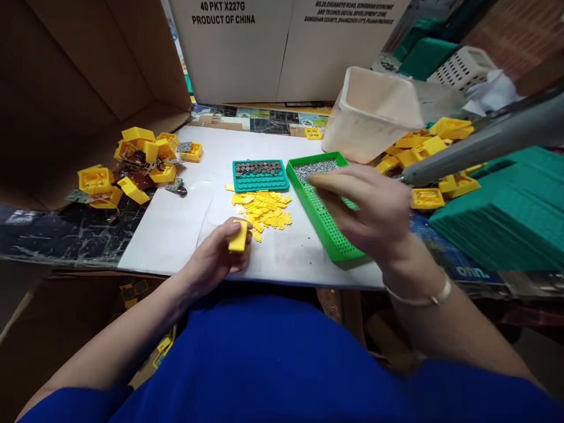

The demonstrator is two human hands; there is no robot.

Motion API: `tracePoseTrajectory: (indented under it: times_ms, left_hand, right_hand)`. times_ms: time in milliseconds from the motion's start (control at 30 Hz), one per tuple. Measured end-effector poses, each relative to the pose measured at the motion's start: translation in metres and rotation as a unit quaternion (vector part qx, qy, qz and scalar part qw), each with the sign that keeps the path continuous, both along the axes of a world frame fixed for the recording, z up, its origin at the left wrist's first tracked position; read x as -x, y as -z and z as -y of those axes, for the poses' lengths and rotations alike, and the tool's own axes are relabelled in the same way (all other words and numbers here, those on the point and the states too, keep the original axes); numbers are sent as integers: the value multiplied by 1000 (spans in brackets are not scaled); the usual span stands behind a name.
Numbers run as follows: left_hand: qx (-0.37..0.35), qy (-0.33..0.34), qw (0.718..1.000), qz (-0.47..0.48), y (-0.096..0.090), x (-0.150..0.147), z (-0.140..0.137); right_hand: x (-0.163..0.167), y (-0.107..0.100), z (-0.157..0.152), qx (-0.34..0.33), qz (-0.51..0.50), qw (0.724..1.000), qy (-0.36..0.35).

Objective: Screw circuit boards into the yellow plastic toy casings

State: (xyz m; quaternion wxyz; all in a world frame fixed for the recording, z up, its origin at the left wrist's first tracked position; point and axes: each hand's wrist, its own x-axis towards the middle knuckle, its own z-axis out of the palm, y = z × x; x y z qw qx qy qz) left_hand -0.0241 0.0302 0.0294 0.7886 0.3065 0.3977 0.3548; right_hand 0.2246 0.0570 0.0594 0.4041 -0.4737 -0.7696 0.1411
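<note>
My left hand [222, 247] is closed around a small yellow plastic case [238, 237], held near the table's front edge with its flat face up. My right hand [370, 205] is over the right side of a long green tray [324, 220] with a perforated floor. Small silver screws [315, 169] lie in that tray's far end. Motion blurs the right fingers, which look bent; whether they hold anything is unclear. Between the hands lies a pile of flat yellow plastic pieces [264, 210]. Behind it, a teal tray [261, 183] holds rows of small round metallic parts in its far half.
Yellow cases with wires [141, 158] are heaped at left beside an open cardboard box [88, 70]. A whitish plastic bin [374, 111] stands at back right. A grey tool-like cylinder [484, 138] slants in from the right above more yellow cases [418, 150] and stacked teal trays [506, 211].
</note>
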Motion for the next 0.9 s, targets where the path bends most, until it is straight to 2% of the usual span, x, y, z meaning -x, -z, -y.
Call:
tracePoseTrajectory:
  times_ms: [33,100,167,300,433,533,633,667,733,833,900]
  left_hand:
    - [-6,18,1000,5,2,1,-1]
    - [-10,47,999,14,5,3,-2]
    - [-6,59,998,32,6,7,-3]
    - [5,41,998,53,9,17,-2]
    - [18,21,997,67,12,22,2]
    - [14,0,997,71,13,18,8]
    - [-20,-39,998,53,18,12,14]
    - [-36,-46,997,48,20,9,15]
    - [-68,-55,995,41,25,4,18]
    - [-109,-67,992,21,29,-3,21]
    - [-117,-68,991,15,30,-7,24]
  right_hand:
    - [5,3,-16,-7,68,998,-5]
    - [11,12,-53,-4,221,975,-18]
    - [15,23,-89,17,307,951,-30]
    - [20,41,-134,41,297,953,-52]
    - [22,49,-145,57,242,967,-56]
    - [28,47,-133,65,185,979,-53]
    - [46,40,-92,96,76,990,-68]
    - [54,38,-73,139,-32,986,-88]
    - [71,34,-35,209,-184,953,-124]
    - [90,38,7,233,-238,935,-126]
    - [95,45,18,235,-249,932,-117]
